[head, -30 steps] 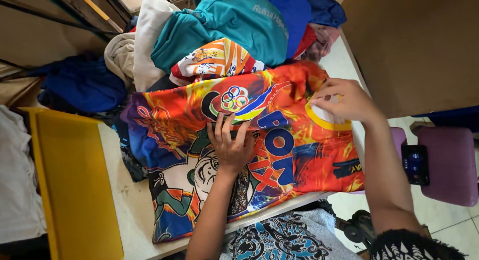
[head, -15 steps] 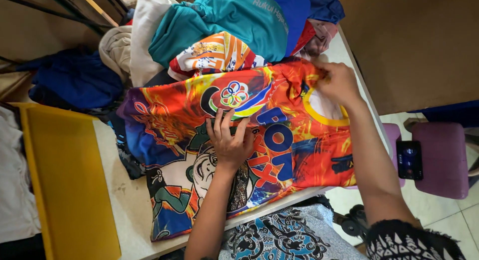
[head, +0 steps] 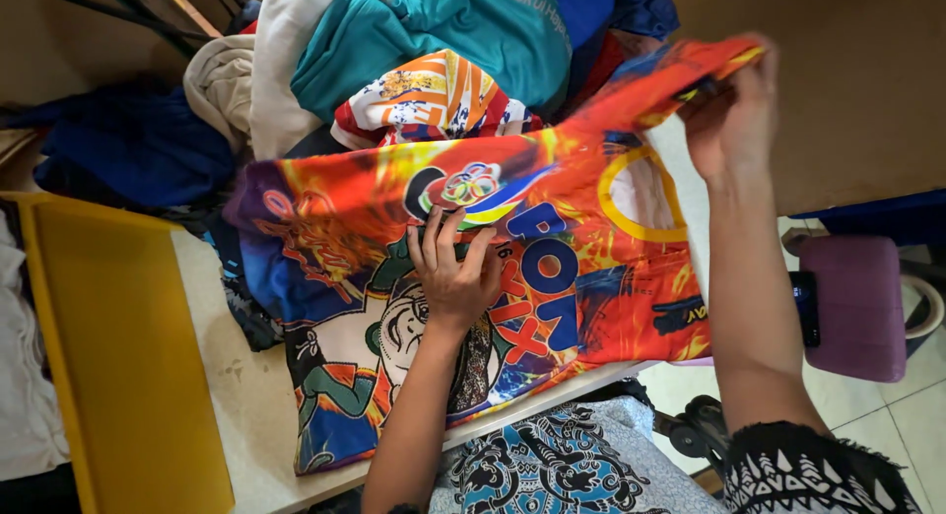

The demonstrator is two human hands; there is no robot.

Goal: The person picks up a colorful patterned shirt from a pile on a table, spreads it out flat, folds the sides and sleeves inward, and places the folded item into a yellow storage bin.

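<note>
Clearly a fold is under way: the bright orange printed jersey point(head: 552, 268) lies spread across the white table point(head: 246, 396), its hem hanging over the near edge. The left hand point(head: 451, 277) presses flat on the print, fingers spread, pinning the middle. The right hand point(head: 734, 115) pinches what looks like a sleeve and holds it raised above the far right corner. Bringing that sleeve inward over the collar seems the move due. Behind, a clothes pile point(head: 424, 51); left, a yellow tray point(head: 108, 356).
</note>
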